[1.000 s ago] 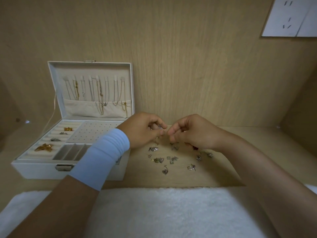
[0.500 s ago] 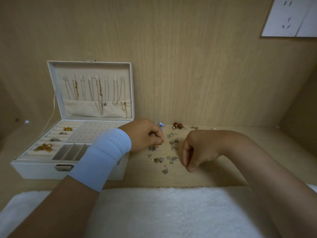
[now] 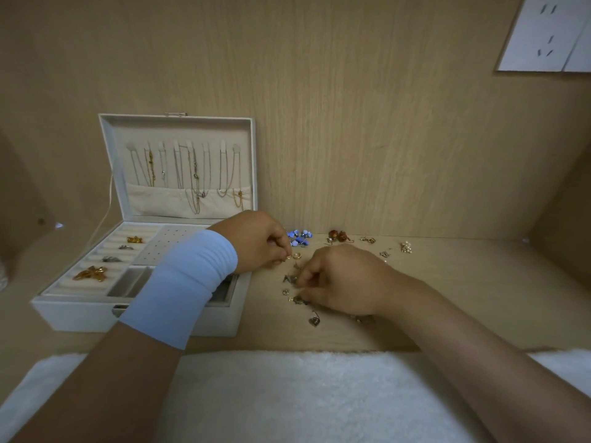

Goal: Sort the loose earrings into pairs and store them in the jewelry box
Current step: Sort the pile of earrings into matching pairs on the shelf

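**Head view, nearest first.** A white towel (image 3: 287, 394) lies along the front edge of the bench (image 3: 486, 295). Both forearms cross it, the left one wearing a pale blue wristband (image 3: 182, 282).

**Step in hand:** pairing, judged from both hands working among the loose earrings (image 3: 295, 290) and not at the box.
- A heart-shaped earring (image 3: 314, 321) lies nearest, apart from the cluster.
- The right hand (image 3: 345, 279) rests knuckles-up on the cluster, its fingers (image 3: 307, 278) curled and pinching a silver earring (image 3: 291, 278).
- The left hand (image 3: 259, 243), just beyond, has its fingers curled with the tips closed on a small gold earring (image 3: 289, 257).
- A gold hoop (image 3: 297, 255) lies touching or just beside that piece; which cannot be told.

The next move probably calls for a fine pinch-lift of a matched two and a short carry left to the box.

**Containers.** The jewelry box (image 3: 80, 314) stands open at the left, beside the left wrist.
- Its ring rolls (image 3: 96, 260) hold two gold and two silver pieces.
- The perforated stud panel (image 3: 166, 244) shows no earrings.
- The small compartments (image 3: 126, 281) are partly hidden by the wristband.

Farther back, near the wall, lie apparently paired groups: blue earrings (image 3: 300, 238), red-brown bead earrings (image 3: 337, 235), and smaller pieces to their right. The upright lid (image 3: 179, 123) carries necklaces (image 3: 192, 177) hung above a pocket.
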A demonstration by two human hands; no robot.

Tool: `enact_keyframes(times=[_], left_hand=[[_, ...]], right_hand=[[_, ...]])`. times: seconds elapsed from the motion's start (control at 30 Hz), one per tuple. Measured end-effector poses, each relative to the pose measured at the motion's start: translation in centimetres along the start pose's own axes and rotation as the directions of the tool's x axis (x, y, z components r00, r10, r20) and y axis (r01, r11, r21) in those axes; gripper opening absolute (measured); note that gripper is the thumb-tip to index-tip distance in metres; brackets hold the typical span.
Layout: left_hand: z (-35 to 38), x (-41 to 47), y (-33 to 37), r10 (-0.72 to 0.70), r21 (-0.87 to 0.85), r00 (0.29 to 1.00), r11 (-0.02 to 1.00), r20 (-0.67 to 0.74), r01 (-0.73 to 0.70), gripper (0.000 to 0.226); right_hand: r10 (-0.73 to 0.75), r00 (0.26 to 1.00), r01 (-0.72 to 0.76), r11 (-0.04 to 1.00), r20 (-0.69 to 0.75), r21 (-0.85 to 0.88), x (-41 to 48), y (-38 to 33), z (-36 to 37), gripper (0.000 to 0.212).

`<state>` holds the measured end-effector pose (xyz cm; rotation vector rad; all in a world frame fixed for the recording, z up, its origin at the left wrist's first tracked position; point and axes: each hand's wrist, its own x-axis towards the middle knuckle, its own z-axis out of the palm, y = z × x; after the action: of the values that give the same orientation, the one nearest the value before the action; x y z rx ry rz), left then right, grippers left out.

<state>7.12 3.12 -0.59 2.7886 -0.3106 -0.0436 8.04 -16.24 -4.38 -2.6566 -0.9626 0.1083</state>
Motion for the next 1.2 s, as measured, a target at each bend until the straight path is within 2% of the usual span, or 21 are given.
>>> enact_keyframes(times=[0.23,0.43,0.53,0.6,0.67,0.77,0.83,0.93,1.03,1.13,1.2], left_hand=[[-0.2,-0.1,-0.1,-0.004,-0.059,1.000,0.998,-0.023,0.002,0.013],[-0.1,-0.2,0.3,-0.021,-0.084,1.000,0.996,0.005,0.021,0.015],[0.1,-0.2,0.6,-0.023,-0.094,1.000,0.995,0.013,0.024,0.011],[0.1,-0.3,0.6,-0.012,-0.096,1.000,0.995,0.017,0.014,0.008],[0.1,-0.3,0.6,-0.003,-0.095,1.000,0.995,0.012,0.005,0.006],[0.1,-0.3,0.6,0.015,-0.122,1.000,0.992,-0.016,-0.017,0.002],[0.2,-0.2,0.7,0.026,-0.158,0.998,0.987,-0.049,-0.033,0.002],[0.8,0.1,1.2,0.024,-0.253,0.990,0.966,-0.141,-0.060,0.004],[1.5,0.3,1.9,0.018,-0.370,0.979,0.924,-0.203,-0.094,0.006],[1.6,0.1,2.0,0.029,-0.379,0.988,0.922,-0.150,-0.084,0.010],[1.1,-0.3,1.9,0.022,-0.278,0.997,0.960,-0.072,-0.042,0.007]], right_hand=[[-0.008,0.998,0.006,0.999,0.068,0.035,0.0,0.2,0.2,0.007],[-0.011,1.000,0.011,0.998,0.009,0.067,-0.1,-0.5,0.7,0.015],[-0.042,0.999,0.042,0.998,-0.004,0.050,0.1,-0.6,1.1,0.012],[-0.032,0.999,0.031,0.993,0.007,0.117,-0.1,-0.6,0.6,0.009],[-0.005,1.000,0.008,0.965,-0.009,0.260,-0.3,-0.4,-0.5,0.006],[0.116,0.989,-0.054,0.861,-0.092,0.506,-0.5,0.6,-2.8,0.009],[0.187,0.975,-0.081,0.800,-0.119,0.594,-0.7,1.7,-4.4,0.007],[0.236,0.958,-0.081,0.764,-0.160,0.640,-0.9,3.2,-5.6,0.004],[0.224,0.960,-0.046,0.719,-0.168,0.694,-0.7,3.6,-5.4,0.003],[0.195,0.968,-0.041,0.743,-0.157,0.668,-0.5,3.5,-4.7,0.004],[0.163,0.974,-0.043,0.811,-0.154,0.584,-0.3,3.3,-4.1,0.006]])
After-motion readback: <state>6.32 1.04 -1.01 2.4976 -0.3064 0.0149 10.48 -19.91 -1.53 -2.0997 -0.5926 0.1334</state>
